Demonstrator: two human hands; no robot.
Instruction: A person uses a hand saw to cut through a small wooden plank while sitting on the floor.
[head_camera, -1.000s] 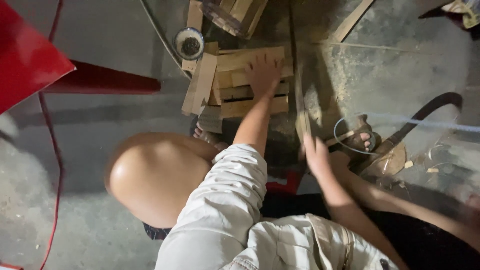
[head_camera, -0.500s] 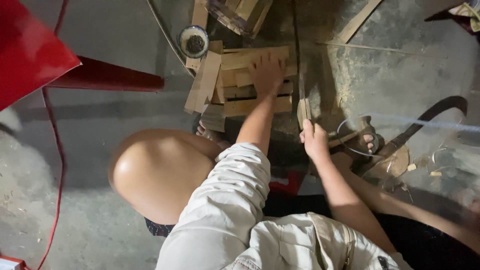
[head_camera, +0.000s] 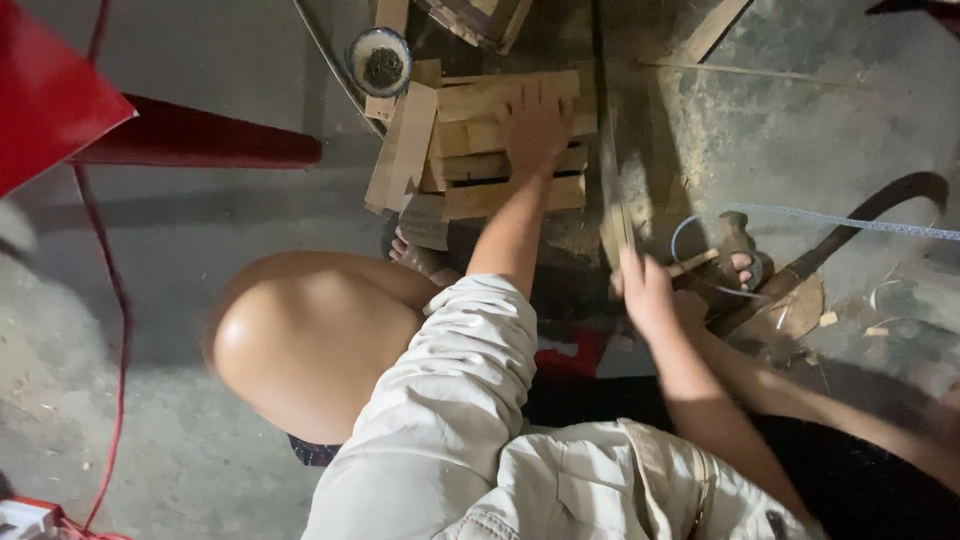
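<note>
Here, a person crouched on a dusty concrete floor (head_camera: 180, 230) presses the left hand (head_camera: 535, 125) flat, fingers spread, on top of a small stack of wooden slats (head_camera: 500, 150), pinning rather than gripping it, while the right hand (head_camera: 648, 292) is clenched around the near end of a long thin wooden strip (head_camera: 610, 190) that runs away from the body just beside the stack's right edge. The step in hand looks like steadying the stack while the strip is drawn or set alongside it; the hand is blurred, so whether it also grips a tool cannot be told. The next move, by this view, calls for keeping the left palm firm so the slats do not slide, and for guiding the strip straight along the stack's edge, clear of the left fingertips. A loose board (head_camera: 402, 145) leans against the stack's left side, and a small round tin (head_camera: 380, 62) with dark contents sits on the floor just beyond it. No package, label or sign is legible: at left lies a red metal frame (head_camera: 190, 135) with a red cord (head_camera: 112, 300) trailing past it, and at right a dark curved hose (head_camera: 880, 205) crosses a pale blue cord (head_camera: 850, 220) near a sandalled foot (head_camera: 735, 255).
</note>
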